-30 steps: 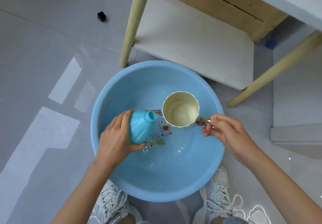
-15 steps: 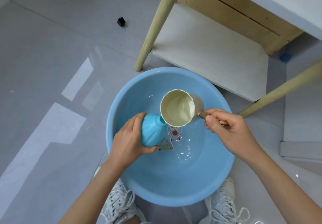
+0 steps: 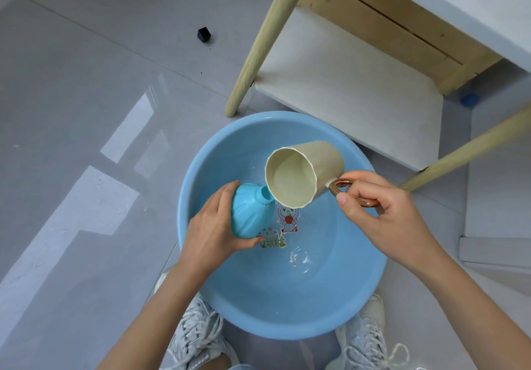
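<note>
While the blue basin (image 3: 287, 312) stands on glossy grey floor tiles (image 3: 86, 111) beside a wooden table leg (image 3: 267, 41), the left hand (image 3: 212, 234) grips a turquoise bottle (image 3: 250, 211) above it. The right hand (image 3: 385, 220) pinches the handle of a tilted cream mug (image 3: 324, 162), whose rim sits at the bottle mouth. The basin bottom bears a cartoon decal (image 3: 287, 220).

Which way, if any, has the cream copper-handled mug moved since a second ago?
Yes. Against the blue plastic basin, the mug has tipped from upright toward the person's left, its rim now by the neck of the turquoise bottle.
</note>
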Motion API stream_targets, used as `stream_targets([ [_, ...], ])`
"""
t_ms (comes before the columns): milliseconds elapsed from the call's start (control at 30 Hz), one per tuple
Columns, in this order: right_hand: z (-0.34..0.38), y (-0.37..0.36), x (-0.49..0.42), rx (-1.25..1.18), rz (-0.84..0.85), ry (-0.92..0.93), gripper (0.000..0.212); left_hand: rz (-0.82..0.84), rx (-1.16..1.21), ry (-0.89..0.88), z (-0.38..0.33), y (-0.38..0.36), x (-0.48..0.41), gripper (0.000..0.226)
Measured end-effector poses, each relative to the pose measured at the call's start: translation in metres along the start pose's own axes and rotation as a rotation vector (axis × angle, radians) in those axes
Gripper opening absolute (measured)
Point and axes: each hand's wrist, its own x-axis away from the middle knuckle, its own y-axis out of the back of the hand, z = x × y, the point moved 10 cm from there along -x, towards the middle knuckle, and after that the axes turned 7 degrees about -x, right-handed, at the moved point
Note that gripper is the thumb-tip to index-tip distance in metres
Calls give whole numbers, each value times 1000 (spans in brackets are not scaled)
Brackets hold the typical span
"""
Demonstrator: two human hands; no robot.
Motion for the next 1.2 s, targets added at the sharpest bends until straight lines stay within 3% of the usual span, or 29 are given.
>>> stream_targets([
  [167,12,-1,-2,51,9,45,42,-18,20,10,1,2,0,104],
  [400,21,-1,-1,98,1,95,30,-19,26,5,1,2,1,104],
  [1200,46,-8,6,290,20,263,31,-20,46,16,1,2,1,104],
])
